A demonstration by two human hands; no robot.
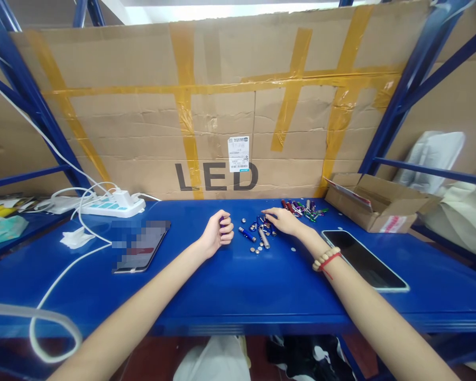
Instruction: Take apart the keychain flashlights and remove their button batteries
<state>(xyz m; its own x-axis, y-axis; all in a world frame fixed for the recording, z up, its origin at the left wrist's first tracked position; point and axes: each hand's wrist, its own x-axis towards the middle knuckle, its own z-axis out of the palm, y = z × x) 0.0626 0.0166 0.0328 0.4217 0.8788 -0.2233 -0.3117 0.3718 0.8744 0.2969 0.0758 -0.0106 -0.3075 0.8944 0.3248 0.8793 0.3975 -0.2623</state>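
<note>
My left hand [218, 234] is curled closed, just left of a small pile of parts. A bit of something dark blue shows at its fingers, too small to name. My right hand [284, 220] reaches over the far side of the pile, fingers stretched out and apart, tips beside the small parts. In the pile are a blue metal tube like a mini flashlight body [247, 234], a silver tube [264, 238] and several small round button-like pieces [253, 250]. Behind my right hand lies a heap of red, purple and green small tubes [310, 208].
A dark phone [365, 260] lies under my right forearm's side; another phone [147, 248], partly blurred, lies left. A white power strip [113, 206] with cables and crumpled tissue [77, 238] are at left. An open cardboard box [376, 203] stands right. Taped cardboard [150, 137] walls the back.
</note>
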